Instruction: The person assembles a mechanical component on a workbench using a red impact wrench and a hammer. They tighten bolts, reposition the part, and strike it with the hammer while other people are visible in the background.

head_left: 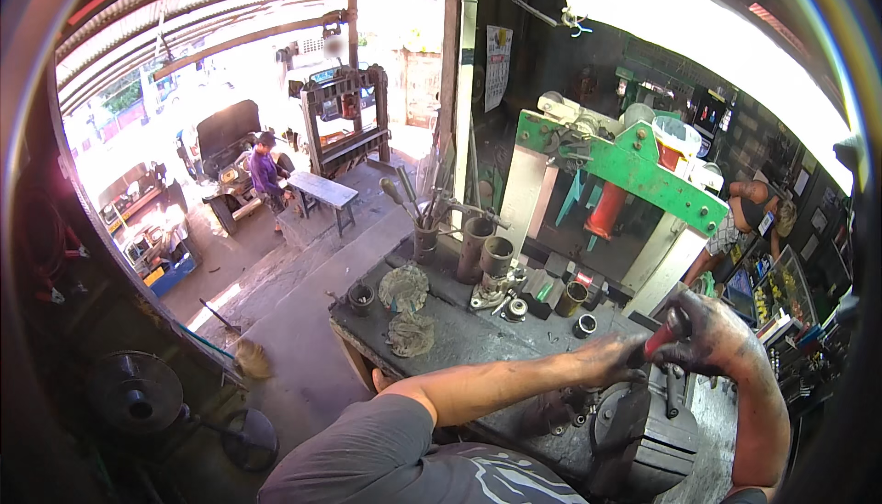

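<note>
Above the bench vise (648, 435) at the lower right, my two blackened hands come together on a red, dark-ended cylindrical tool (658, 339). My right hand (719, 333) is wrapped around its upper, dark end. At the lower end of the red body, my left hand (617, 362) has its fingers curled in against it; part of that grip is hidden. Just below the hands, a dark metal piece (673, 392) stands at the vise jaws. I cannot make out the tool's exact kind.
The dark workbench (450, 306) bears metal cylinders (497, 256), greasy rags (410, 333), a tin can (571, 298) and a ring (584, 325). Behind rises a green-and-white press frame (625, 169). A person (753, 215) bends at the right; another (265, 173) stands outside at a small table (322, 192).
</note>
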Tool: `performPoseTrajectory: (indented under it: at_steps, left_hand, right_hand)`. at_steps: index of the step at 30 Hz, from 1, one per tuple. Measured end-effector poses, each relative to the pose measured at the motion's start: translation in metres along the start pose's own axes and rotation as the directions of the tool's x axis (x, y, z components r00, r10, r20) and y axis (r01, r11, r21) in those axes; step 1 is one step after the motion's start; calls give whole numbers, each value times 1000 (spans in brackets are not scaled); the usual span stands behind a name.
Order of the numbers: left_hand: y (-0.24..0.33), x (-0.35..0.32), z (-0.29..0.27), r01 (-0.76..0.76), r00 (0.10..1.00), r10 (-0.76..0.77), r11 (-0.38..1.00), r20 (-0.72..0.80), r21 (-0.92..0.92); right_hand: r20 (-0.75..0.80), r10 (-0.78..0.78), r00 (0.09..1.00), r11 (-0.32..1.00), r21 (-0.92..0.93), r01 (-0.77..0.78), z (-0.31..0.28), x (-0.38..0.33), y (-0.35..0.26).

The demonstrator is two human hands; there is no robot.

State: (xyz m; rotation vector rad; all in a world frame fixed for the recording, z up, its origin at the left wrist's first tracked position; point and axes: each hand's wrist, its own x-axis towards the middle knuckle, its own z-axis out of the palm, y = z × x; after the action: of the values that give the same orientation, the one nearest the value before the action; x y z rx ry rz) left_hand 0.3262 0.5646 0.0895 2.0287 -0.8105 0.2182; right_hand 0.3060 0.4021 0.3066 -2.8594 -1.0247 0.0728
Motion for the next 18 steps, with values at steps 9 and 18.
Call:
performPoseTrajectory:
  at_steps: [9,18]
  left_hand:
    - [-4,-2,2,132,979,-103,978,177,-160]
    - [7,-1,-18,81,978,-55,989,200,-126]
  right_hand:
    - [-43,-60,997,996,56,63,-1,-2,-3]
    - [11,-48,999,994,-93,49,-1,-13,-9]
